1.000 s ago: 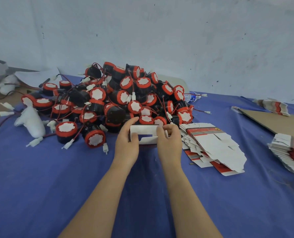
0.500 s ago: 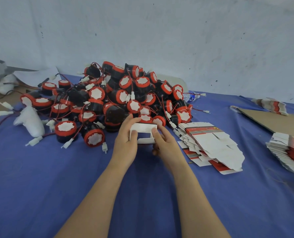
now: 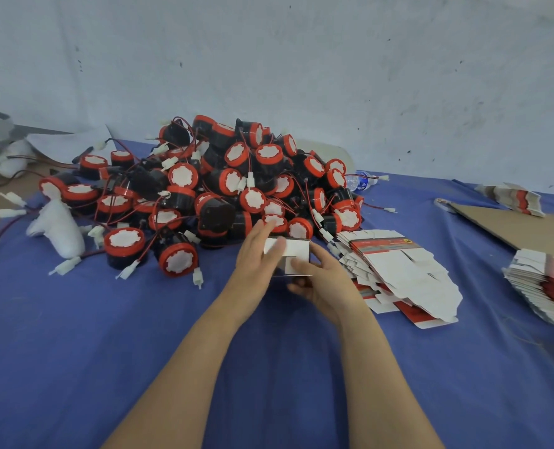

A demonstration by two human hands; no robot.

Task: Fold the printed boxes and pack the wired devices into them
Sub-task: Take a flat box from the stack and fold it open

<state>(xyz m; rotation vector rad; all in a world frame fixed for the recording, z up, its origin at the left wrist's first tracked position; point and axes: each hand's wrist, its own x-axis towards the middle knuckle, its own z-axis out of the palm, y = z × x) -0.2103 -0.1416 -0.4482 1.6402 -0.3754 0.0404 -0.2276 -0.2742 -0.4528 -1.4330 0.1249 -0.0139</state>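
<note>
Small white box [image 3: 298, 251] at the centre of the blue surface [image 3: 139, 335], right hand [image 3: 322, 281] gripping it with thumb on the near face, left hand [image 3: 256, 256] blurred, seemingly pinching its left end, device pile [image 3: 217, 192] just beyond, flat boxes [image 3: 405, 273] to the right

The one view sits at head height over the near side of the table [image 3: 107, 335], facing forward and tilted down. Both forearms come in from 6 o'clock. The left hand [image 3: 256, 259] and right hand [image 3: 325, 285] meet on a small box [image 3: 298, 252] just below centre, close to the lens. The pile of devices [image 3: 223, 189] lies farther off at 11 o'clock and the flat boxes [image 3: 398, 270] at 3 o'clock. The wall [image 3: 301, 76] fills 12 o'clock.
</note>
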